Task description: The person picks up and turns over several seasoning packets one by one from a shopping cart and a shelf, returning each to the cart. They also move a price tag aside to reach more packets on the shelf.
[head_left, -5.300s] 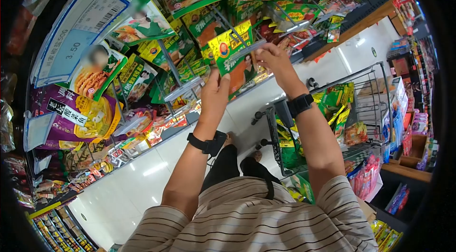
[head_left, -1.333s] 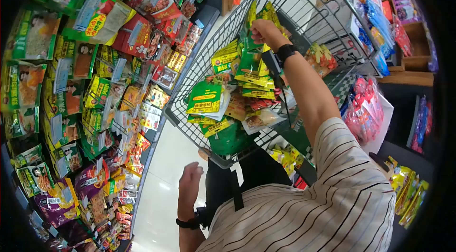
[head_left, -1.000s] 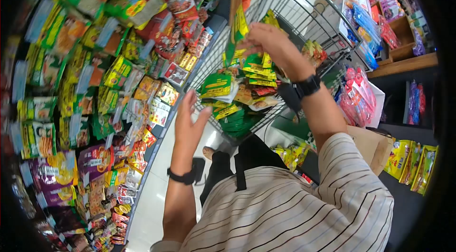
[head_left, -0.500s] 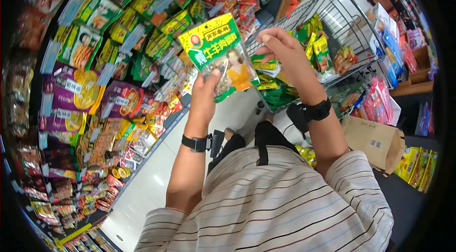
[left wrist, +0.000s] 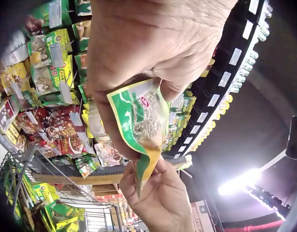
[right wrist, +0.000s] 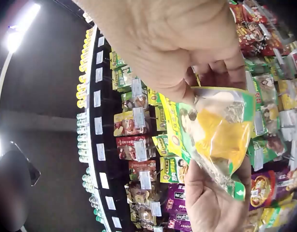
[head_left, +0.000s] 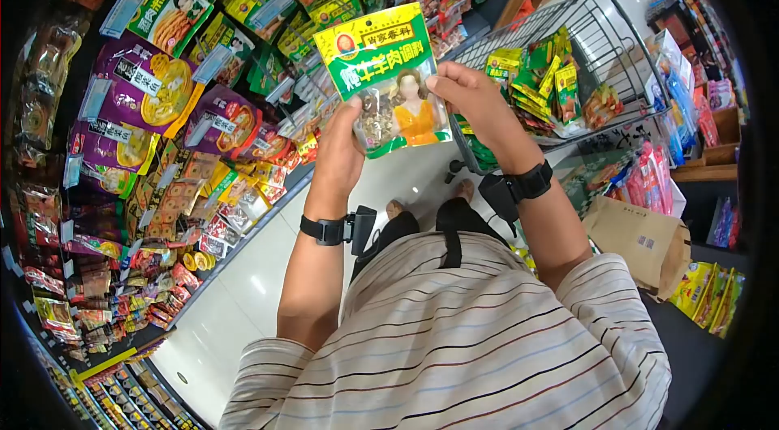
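Observation:
A yellow and green seasoning packet with a clear window and a printed figure in orange is held up between both hands in the head view. My left hand pinches its lower left edge, thumb on the front. On the opposite side my right hand grips the right edge with thumb and curled fingers. From the left wrist, the packet shows bent along its lower part. The right wrist view shows the packet from its other side, between the two hands.
Shelves of hanging packets, among them purple bags, line the left. A wire shopping cart with several green and yellow packets stands at the right. Beyond my right arm lie a brown paper bag and pink packages.
The right hand left the cart and the seasoning packet came up before me in the left hand. Since half a second ago, the right hand has taken hold of its right edge.

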Motion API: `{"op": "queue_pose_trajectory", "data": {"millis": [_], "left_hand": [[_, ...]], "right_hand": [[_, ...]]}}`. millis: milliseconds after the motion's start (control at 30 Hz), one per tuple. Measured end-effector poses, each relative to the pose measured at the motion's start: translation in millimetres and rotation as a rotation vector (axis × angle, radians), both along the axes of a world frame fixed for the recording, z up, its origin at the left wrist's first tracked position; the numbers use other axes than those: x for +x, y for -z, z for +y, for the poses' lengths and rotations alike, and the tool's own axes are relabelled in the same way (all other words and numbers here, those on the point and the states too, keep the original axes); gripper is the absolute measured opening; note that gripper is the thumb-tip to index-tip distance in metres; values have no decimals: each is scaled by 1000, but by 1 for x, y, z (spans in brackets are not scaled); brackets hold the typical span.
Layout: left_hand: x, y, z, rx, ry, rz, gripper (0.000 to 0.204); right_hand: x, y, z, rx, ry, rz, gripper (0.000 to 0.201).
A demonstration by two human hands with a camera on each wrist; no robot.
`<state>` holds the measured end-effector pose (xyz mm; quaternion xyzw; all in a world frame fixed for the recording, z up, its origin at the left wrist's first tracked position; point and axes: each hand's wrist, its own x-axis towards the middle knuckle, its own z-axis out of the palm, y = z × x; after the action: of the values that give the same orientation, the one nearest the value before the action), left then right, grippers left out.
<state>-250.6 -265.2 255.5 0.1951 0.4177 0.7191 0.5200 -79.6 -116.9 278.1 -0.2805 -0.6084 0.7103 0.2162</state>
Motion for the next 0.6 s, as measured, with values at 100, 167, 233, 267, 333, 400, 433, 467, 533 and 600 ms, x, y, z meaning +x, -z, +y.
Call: {"op": "queue_pose_trajectory", "data": {"millis": [100, 167, 233, 267, 333, 400, 433, 467, 533, 600], "left_hand": [[-2, -1, -3, 21, 7, -34, 38], [-3, 1, -6, 26, 16, -34, 39], [-3, 1, -8, 39, 25, -34, 39], [-3, 2, -9, 38, 28, -34, 39], [-3, 4, -9, 36, 32, -34, 39], [-4, 10, -10, 16, 28, -35, 39], [-5, 12, -10, 5, 26, -35, 39], [-5, 13, -10, 2, 27, -37, 39], [-3, 11, -11, -4, 29, -43, 39], [-3, 11, -10, 5, 36, -49, 37]], "right_hand": [[0, 0, -4, -1, 4, 7, 21], [1, 2, -5, -7, 3, 6, 20], [0, 8, -4, -23, 0, 6, 19], [1, 8, -4, -21, -6, -1, 18], [3, 4, -7, -19, -18, -17, 17], [3, 5, -10, -42, 4, -27, 16], [3, 6, -11, -55, 16, -32, 16], [3, 8, -11, -53, 14, -39, 16], [4, 14, -10, -49, 10, -52, 17], [4, 15, -11, -46, 16, -52, 17]]}}
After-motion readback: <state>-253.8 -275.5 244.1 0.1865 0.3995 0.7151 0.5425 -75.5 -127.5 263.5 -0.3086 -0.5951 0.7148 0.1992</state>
